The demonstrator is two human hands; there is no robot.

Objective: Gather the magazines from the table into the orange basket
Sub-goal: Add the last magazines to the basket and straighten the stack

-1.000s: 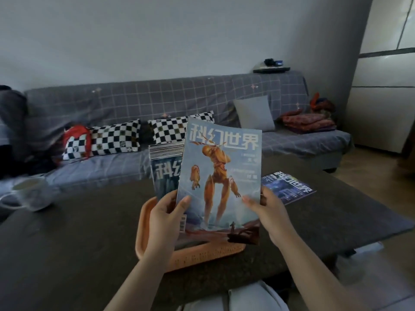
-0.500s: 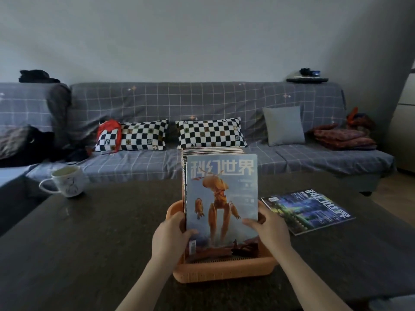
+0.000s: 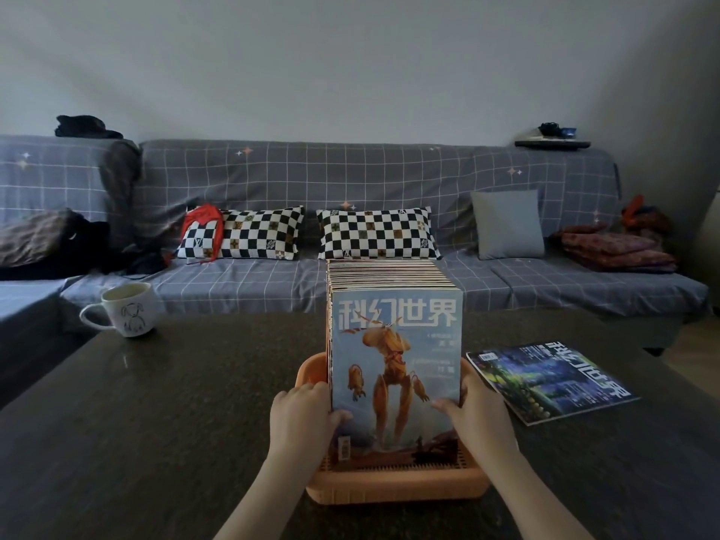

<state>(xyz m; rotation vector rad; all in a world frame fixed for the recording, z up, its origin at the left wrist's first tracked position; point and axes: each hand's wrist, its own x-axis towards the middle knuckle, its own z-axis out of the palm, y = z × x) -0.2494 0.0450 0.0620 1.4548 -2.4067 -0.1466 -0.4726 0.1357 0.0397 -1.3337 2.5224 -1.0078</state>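
the front magazine with the pale blue cover and orange long-legged robot figure (image 3: 395, 368) carries the white title 科幻世界 across its top; smaller lines of print on the right of the cover are too small to read, and a small barcode label sits at its lower left. it stands upright in the orange plastic slatted basket (image 3: 397, 487), long axis vertical, cover facing the camera, at the front of a thick row of upright magazines (image 3: 389, 274) that runs back toward the sofa. the left hand (image 3: 302, 418) clasps the cover's left edge, thumb across the front; the right hand (image 3: 477, 413) clasps the right edge, fingers curled onto the cover. 1 dark blue and green magazine (image 3: 549, 381) lies flat on the dark speckled stone table (image 3: 156, 422), just right of the basket, its title turned sideways and running away to the right, close beside the right hand. a white ceramic mug with a line-drawn dog (image 3: 126, 309) stands at the table's far left, well apart. behind are a grey checked sofa (image 3: 350, 177), 2 black-and-white chequered cushions (image 3: 376, 233) and a plain grey cushion (image 3: 508, 224).
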